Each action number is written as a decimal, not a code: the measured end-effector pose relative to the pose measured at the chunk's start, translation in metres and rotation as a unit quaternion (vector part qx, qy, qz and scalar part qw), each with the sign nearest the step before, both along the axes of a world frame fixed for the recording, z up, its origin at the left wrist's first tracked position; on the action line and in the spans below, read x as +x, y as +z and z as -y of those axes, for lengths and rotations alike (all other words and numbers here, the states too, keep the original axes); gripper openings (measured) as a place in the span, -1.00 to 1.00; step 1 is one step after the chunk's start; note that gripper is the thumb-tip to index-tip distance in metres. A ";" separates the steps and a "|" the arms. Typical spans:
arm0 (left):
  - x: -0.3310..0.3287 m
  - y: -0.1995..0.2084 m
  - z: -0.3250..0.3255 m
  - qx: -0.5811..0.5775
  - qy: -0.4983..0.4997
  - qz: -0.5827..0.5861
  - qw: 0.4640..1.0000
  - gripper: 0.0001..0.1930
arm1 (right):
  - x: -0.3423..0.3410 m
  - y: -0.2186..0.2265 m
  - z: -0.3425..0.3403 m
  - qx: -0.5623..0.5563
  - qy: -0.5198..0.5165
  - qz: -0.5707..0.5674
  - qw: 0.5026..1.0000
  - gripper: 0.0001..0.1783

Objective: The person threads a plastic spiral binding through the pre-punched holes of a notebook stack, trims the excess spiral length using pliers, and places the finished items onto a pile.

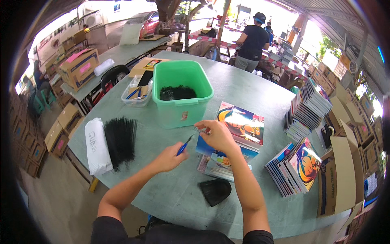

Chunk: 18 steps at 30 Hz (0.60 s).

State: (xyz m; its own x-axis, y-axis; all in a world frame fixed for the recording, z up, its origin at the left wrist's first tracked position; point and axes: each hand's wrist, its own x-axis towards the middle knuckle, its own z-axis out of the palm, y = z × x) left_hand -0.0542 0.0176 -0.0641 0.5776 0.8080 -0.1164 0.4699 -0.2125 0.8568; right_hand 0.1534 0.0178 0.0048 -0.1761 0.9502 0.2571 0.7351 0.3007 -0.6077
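My left hand (171,157) is closed round a pair of blue-handled pliers (185,146). Their tip points up and right, toward the fingers of my right hand (216,134). That hand is bent into a pinch at the upper left edge of a blue-covered spiral notebook (204,147); what exactly lies between the fingertips is too small to make out. Beside and behind the wrist is a stack of notebooks (248,122) with colourful illustrated covers. More notebooks (221,168) lie under my right forearm. A flat black scoop-shaped piece (216,192) rests nearer to me.
A green plastic bin (183,110) holds black bits. Left of it stand a clear tub (137,96) with tools, black plastic coils (120,140) and a white package (97,146). Notebook stacks (294,166) and an open carton (339,175) are at right. A person (254,42) stands beyond the table.
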 end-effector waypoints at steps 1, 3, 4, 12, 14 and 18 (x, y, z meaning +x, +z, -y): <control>0.007 0.021 0.004 -0.124 0.012 0.074 0.989 -0.66 | 0.000 0.002 0.001 -0.006 0.010 -0.015 1.000 -0.66; 0.012 0.028 0.004 -0.130 0.013 0.095 0.987 -0.67 | -0.003 0.007 0.003 -0.023 0.024 -0.040 0.999 -0.67; 0.013 0.030 0.003 -0.130 0.011 0.102 0.986 -0.67 | -0.004 0.007 0.003 -0.026 0.025 -0.033 0.999 -0.68; 0.018 0.024 -0.005 0.082 0.030 0.036 0.996 -0.74 | -0.002 -0.001 0.002 0.010 0.092 -0.013 0.996 -0.65; 0.017 0.022 -0.008 0.187 0.031 -0.013 0.982 -0.74 | -0.009 0.002 0.010 0.007 0.050 -0.019 0.999 -0.64; 0.010 0.022 -0.005 0.215 0.032 -0.016 0.976 -0.72 | -0.012 0.001 0.012 0.016 0.051 -0.010 0.999 -0.61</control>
State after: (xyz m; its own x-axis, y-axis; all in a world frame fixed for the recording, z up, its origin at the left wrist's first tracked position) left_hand -0.0443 0.0225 -0.0420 0.5252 0.8210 0.2238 0.5191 -0.5175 0.6802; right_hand 0.1414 0.0063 0.0054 -0.2659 0.9192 0.2906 0.6875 0.3921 -0.6113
